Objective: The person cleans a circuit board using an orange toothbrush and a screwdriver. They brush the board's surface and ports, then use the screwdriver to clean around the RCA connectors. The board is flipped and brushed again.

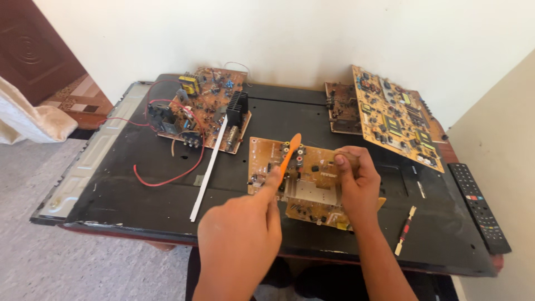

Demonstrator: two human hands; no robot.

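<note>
- Now our left hand (pixel 241 237) grips an orange tool (pixel 290 153), its tip over the yellow circuit board (pixel 304 181).
- That board lies between our hands on the black panel (pixel 128 184).
- Our right hand (pixel 356 181) closes on the board's right edge.
- Right of the board sits a remote (pixel 479 206).

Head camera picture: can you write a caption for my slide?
Left hand holds an orange tool over a yellow circuit board steadied by the right hand.
</note>
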